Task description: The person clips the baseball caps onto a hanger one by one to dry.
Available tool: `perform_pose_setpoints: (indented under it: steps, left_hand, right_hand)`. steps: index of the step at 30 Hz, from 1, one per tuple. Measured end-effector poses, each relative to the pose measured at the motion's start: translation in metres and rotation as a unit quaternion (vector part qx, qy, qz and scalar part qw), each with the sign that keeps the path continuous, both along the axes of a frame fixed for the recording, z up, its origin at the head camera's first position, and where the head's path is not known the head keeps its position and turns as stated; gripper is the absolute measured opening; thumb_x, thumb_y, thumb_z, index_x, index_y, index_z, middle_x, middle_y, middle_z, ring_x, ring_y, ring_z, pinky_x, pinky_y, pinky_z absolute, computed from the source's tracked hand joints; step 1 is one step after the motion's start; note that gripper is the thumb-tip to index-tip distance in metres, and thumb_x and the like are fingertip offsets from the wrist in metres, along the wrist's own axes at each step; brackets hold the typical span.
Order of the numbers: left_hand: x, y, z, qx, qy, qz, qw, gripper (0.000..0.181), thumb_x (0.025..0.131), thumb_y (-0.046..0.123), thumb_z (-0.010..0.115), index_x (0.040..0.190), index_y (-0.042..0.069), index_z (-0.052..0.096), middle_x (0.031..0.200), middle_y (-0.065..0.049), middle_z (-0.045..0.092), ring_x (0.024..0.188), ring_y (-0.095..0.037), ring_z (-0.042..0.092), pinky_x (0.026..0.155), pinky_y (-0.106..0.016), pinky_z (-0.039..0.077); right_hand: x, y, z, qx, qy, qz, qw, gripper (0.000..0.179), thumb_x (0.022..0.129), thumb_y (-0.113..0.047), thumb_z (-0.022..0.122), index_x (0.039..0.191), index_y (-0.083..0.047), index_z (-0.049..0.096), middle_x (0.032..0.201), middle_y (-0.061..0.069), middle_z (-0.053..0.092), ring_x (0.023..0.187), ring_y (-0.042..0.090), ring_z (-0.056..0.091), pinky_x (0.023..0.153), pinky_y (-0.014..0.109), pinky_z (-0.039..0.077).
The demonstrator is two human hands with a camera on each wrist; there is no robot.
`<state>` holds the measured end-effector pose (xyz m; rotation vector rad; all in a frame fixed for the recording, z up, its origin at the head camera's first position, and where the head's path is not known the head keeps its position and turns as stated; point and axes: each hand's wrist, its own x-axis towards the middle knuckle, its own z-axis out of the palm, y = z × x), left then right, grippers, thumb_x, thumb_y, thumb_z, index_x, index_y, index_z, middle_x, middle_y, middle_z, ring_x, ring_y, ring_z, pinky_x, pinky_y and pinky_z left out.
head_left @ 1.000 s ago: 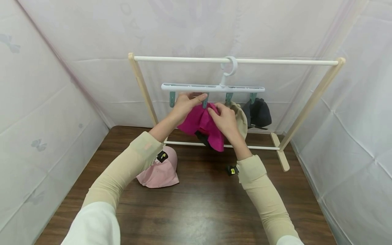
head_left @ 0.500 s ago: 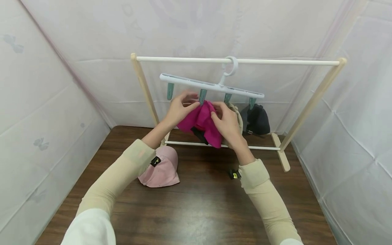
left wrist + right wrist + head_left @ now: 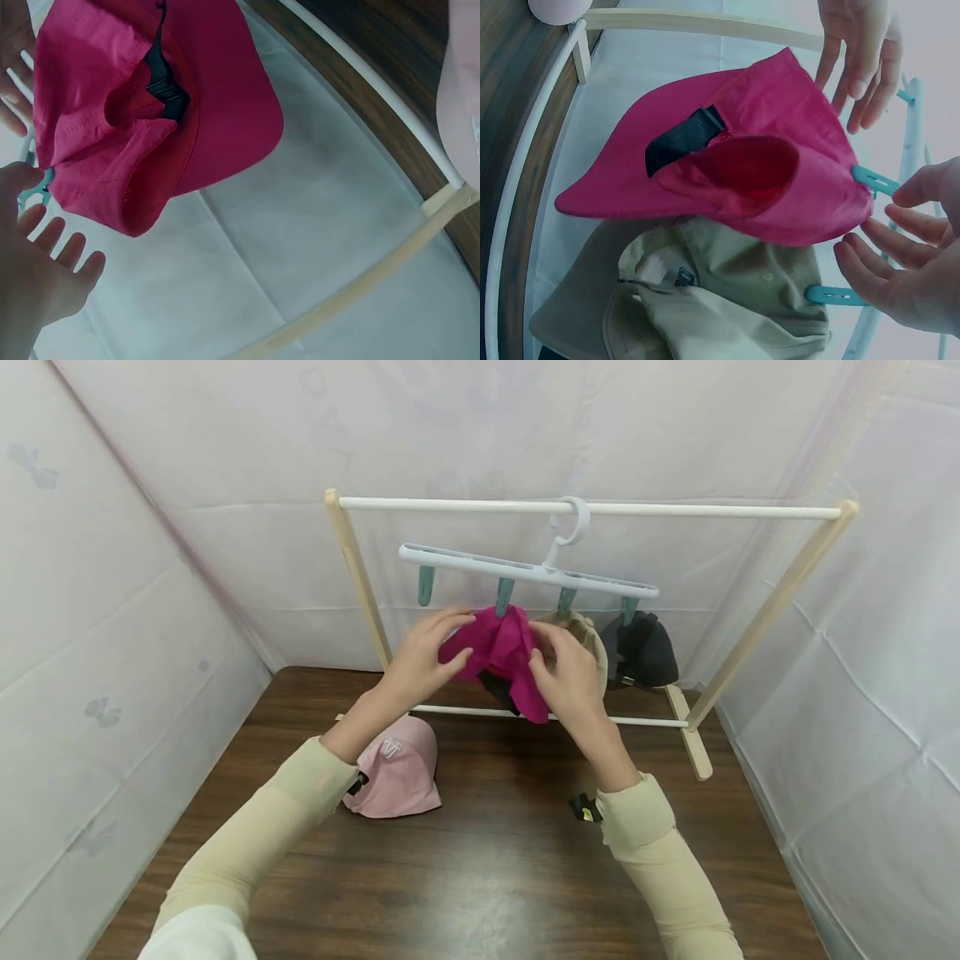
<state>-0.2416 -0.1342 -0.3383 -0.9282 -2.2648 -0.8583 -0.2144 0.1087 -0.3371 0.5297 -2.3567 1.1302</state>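
Note:
A magenta cap (image 3: 501, 639) hangs from a teal clip (image 3: 875, 181) on the pale blue clip hanger (image 3: 480, 562). Its bill points down and its black strap (image 3: 682, 139) shows. My left hand (image 3: 423, 662) is just left of the cap, fingers spread and holding nothing; the left wrist view shows a gap between them. On the cap's other side is my right hand (image 3: 566, 672), fingers loosely bent beside the clip. One right fingertip is very close to the cap's edge; whether it touches, I cannot tell. A beige cap (image 3: 727, 292) hangs clipped right behind it.
A black cap (image 3: 648, 652) hangs on the rightmost clip, while the leftmost clip (image 3: 426, 586) holds nothing. The hanger hooks over the white bar (image 3: 450, 506) of a wooden-legged rack. On the brown table (image 3: 480, 860) a pink cap (image 3: 401, 768) lies at the left.
My left hand has let go of the clip and moved left and down, away from it. The right hand has loosened from the cap. The hanger has tilted, its left end now higher.

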Motion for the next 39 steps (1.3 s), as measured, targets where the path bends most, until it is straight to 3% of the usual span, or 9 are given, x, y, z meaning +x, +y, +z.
perform_pose_setpoints:
  steps: [3, 8, 15, 22, 26, 32, 39]
  left_hand:
    - [0.006, 0.002, -0.001, -0.022, 0.031, -0.012, 0.9992, 0.044, 0.091, 0.004, 0.073, 0.133, -0.002, 0.061, 0.14, -0.018, 0.058, 0.131, -0.033, 0.053, 0.112, -0.044, 0.043]
    - [0.016, 0.004, -0.003, -0.057, 0.052, -0.015, 0.9969, 0.041, 0.091, 0.006, 0.07, 0.131, -0.002, 0.063, 0.142, -0.016, 0.057, 0.132, -0.032, 0.053, 0.111, -0.045, 0.044]
    - [0.027, 0.003, -0.015, -0.093, 0.078, -0.013, 0.9925, 0.041, 0.091, 0.011, 0.07, 0.13, 0.0, 0.064, 0.141, -0.016, 0.059, 0.13, -0.035, 0.054, 0.112, -0.047, 0.043]
    - [0.049, -0.004, -0.031, -0.135, 0.096, 0.01, 0.9861, 0.043, 0.09, 0.015, 0.071, 0.131, 0.004, 0.066, 0.141, -0.014, 0.059, 0.134, -0.037, 0.051, 0.109, -0.054, 0.043]
    - [0.061, -0.006, -0.04, -0.152, 0.088, 0.025, 0.9841, 0.043, 0.09, 0.016, 0.07, 0.131, 0.005, 0.066, 0.142, -0.013, 0.059, 0.134, -0.037, 0.051, 0.104, -0.056, 0.045]
    - [0.078, -0.007, -0.047, -0.164, 0.062, 0.045, 0.9835, 0.043, 0.091, 0.016, 0.068, 0.132, 0.004, 0.065, 0.143, -0.014, 0.058, 0.134, -0.038, 0.051, 0.113, -0.053, 0.04]
    - [0.092, -0.008, -0.054, -0.173, 0.042, 0.077, 0.9809, 0.042, 0.093, 0.019, 0.066, 0.132, 0.004, 0.065, 0.144, -0.013, 0.057, 0.137, -0.036, 0.048, 0.117, -0.053, 0.035]
  right_hand:
    - [0.007, 0.004, 0.0, 0.013, 0.024, 0.0, 0.9996, 0.038, 0.099, -0.009, 0.061, 0.137, -0.008, 0.063, 0.133, 0.01, 0.066, 0.112, 0.024, 0.065, 0.092, 0.04, 0.056]
    - [0.017, 0.009, -0.002, 0.037, 0.042, 0.02, 0.9982, 0.04, 0.1, -0.012, 0.061, 0.139, -0.006, 0.062, 0.14, 0.012, 0.062, 0.13, 0.029, 0.057, 0.109, 0.046, 0.047]
    - [0.035, 0.01, -0.01, 0.065, 0.023, 0.044, 0.9966, 0.041, 0.1, -0.019, 0.064, 0.139, -0.007, 0.062, 0.14, 0.012, 0.062, 0.131, 0.029, 0.056, 0.111, 0.046, 0.045]
    - [0.052, 0.002, -0.025, 0.121, -0.004, 0.087, 0.9888, 0.045, 0.103, -0.028, 0.061, 0.144, -0.009, 0.058, 0.147, 0.011, 0.057, 0.135, 0.029, 0.052, 0.111, 0.049, 0.044]
    - [0.06, 0.002, -0.034, 0.141, -0.035, 0.116, 0.9826, 0.048, 0.104, -0.031, 0.059, 0.147, -0.01, 0.055, 0.15, 0.011, 0.053, 0.138, 0.029, 0.05, 0.111, 0.05, 0.044]
    - [0.066, 0.005, -0.049, 0.162, -0.067, 0.136, 0.9752, 0.049, 0.104, -0.033, 0.059, 0.148, -0.011, 0.054, 0.151, 0.01, 0.052, 0.139, 0.03, 0.049, 0.112, 0.052, 0.042]
    - [0.066, 0.01, -0.062, 0.169, -0.075, 0.163, 0.9692, 0.05, 0.104, -0.033, 0.059, 0.147, -0.009, 0.054, 0.15, 0.01, 0.053, 0.14, 0.029, 0.048, 0.112, 0.051, 0.042]
